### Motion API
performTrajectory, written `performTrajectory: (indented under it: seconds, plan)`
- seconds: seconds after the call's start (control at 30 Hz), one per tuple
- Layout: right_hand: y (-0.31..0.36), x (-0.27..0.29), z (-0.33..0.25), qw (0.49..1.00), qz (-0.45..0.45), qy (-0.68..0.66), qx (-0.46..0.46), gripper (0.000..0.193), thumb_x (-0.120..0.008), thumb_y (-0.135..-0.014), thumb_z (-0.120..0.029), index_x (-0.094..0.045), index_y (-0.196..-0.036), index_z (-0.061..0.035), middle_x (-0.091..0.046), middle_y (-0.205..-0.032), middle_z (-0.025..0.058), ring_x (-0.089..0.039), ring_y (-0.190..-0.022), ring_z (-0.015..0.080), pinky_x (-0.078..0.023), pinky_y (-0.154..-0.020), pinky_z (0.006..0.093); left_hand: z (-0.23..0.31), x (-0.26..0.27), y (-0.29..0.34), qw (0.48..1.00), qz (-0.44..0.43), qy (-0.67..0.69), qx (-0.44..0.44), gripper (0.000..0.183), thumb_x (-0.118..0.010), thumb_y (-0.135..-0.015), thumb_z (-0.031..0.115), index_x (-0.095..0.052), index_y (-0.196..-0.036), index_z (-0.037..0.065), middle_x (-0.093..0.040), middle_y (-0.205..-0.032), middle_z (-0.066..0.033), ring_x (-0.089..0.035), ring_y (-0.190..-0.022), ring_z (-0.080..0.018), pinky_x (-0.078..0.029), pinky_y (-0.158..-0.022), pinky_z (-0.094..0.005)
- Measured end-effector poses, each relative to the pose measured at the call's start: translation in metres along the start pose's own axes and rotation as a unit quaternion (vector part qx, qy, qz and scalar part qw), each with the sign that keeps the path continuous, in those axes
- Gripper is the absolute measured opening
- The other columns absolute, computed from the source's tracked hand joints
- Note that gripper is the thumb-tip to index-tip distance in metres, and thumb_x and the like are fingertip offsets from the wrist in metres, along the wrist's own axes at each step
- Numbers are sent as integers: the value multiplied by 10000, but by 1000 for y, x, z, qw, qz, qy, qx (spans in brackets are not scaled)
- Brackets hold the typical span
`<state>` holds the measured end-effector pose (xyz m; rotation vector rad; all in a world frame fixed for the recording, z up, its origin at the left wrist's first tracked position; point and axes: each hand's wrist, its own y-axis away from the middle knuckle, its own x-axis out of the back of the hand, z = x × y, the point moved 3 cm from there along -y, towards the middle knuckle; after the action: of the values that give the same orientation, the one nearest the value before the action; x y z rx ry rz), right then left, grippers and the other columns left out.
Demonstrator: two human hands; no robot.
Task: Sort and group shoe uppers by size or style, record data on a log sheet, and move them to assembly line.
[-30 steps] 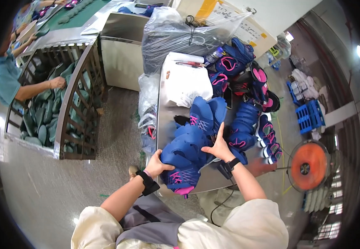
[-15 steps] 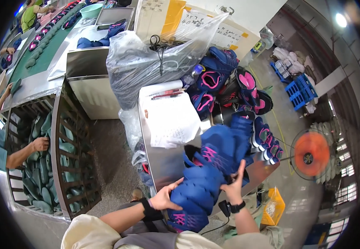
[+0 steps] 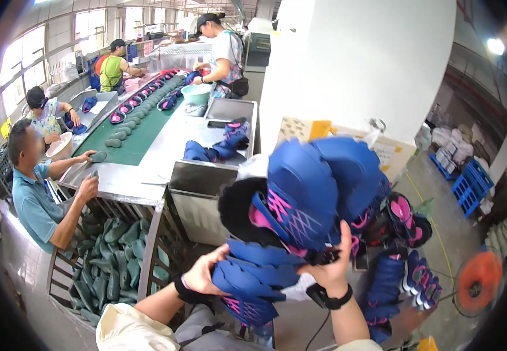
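Observation:
A thick bundle of nested blue shoe uppers with pink lacing is held up in front of me above the metal table. My left hand grips its lower left side, the thumb lying along the uppers. On the right, my right hand clasps the same bundle, its thumb pointing up and the other fingers partly hidden. Larger uppers with a black lining fan out at the top. Another row of blue uppers lies on the table, right of my right hand.
Left stands a slatted crate of green shoe lasts, with a person in a teal shirt beside it. Beyond runs a green conveyor with lasts and shoes, and more people. Blue-pink shoes and an orange fan are at right.
My hands have raised the bundle of uppers from low over the table. My view has swung up and left, bringing the conveyor and several people into sight.

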<state>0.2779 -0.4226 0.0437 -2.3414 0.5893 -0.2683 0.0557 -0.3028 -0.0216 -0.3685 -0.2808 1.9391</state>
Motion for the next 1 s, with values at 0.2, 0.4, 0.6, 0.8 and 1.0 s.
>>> performTrajectory:
  seconds: [0.2, 0.4, 0.6, 0.8, 1.0]
  plan:
    - [-173, -123, 63, 964, -39, 211, 160, 980, -850, -462, -275, -347, -1258, -4, -590, -801, 103, -490, -481, 134, -381, -441, 231, 49, 199, -67, 975, 134, -156, -88, 643, -789, -556, 80, -447, -1088, -35, -426, -1237, -151, -407, -1152, -223, -315, -965, -353]
    - [-337, -244, 146, 895, -90, 306, 313, 843, -763, -537, -249, -369, -1264, -82, -521, -1117, 149, -472, -1035, 394, -436, -821, 403, 33, 380, -172, 884, 291, -347, -116, 736, -834, -458, 128, -446, -1073, 11, -406, -1074, -111, -482, -890, -237, -442, -713, -303]
    - [-387, -300, 312, 897, -221, 368, 104, 805, -747, -598, -251, -347, -1287, -134, -489, -1197, 159, -494, -1052, 340, -417, -861, 378, -85, 477, -181, 867, 275, -407, 84, 783, -813, -552, 239, -371, -1136, -39, -481, -1030, -203, -521, -898, -356, -430, -797, -384]
    - [-381, -282, 441, 823, -339, 440, -120, 689, -622, -743, -118, -267, -1333, -153, -569, -1051, 207, -537, -972, 371, -428, -835, 409, -121, 504, -208, 845, 77, -452, 276, 812, -735, -652, 296, -291, -1220, -78, -367, -1221, -312, -438, -1092, -416, -389, -904, -394]
    - [-352, -248, 317, 940, -168, 139, -261, 310, -492, -838, -127, -456, -1106, 24, -622, -790, 112, -590, -510, 159, -459, -507, 255, 22, 417, -250, 900, 3, -437, -4, 604, -658, -734, 242, -387, -1205, -23, -350, -1270, -239, -458, -1075, -376, -417, -866, -377]
